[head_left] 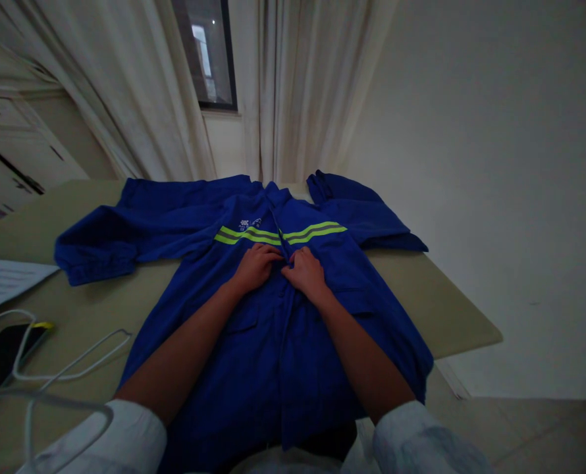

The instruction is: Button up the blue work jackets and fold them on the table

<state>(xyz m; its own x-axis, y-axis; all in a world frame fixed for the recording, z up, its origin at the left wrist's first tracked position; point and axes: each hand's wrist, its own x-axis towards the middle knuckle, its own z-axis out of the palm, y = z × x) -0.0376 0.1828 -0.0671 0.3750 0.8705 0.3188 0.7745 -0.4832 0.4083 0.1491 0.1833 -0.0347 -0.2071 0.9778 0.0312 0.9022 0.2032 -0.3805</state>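
A blue work jacket (253, 342) with two yellow-green reflective stripes across the chest lies face up on a beige table (436, 303), sleeves spread to both sides. My left hand (256, 264) and my right hand (305, 271) rest side by side on the jacket's front opening, just below the stripes. Both hands have their fingers curled and pinched on the fabric at the centre placket. What exactly sits between the fingertips is hidden.
A white cable (70, 368) loops over the table's near left, beside a dark phone (4, 355) and a sheet of paper (1, 280). Curtains (293, 85) and a window lie beyond the far edge. The table's right edge drops to the floor.
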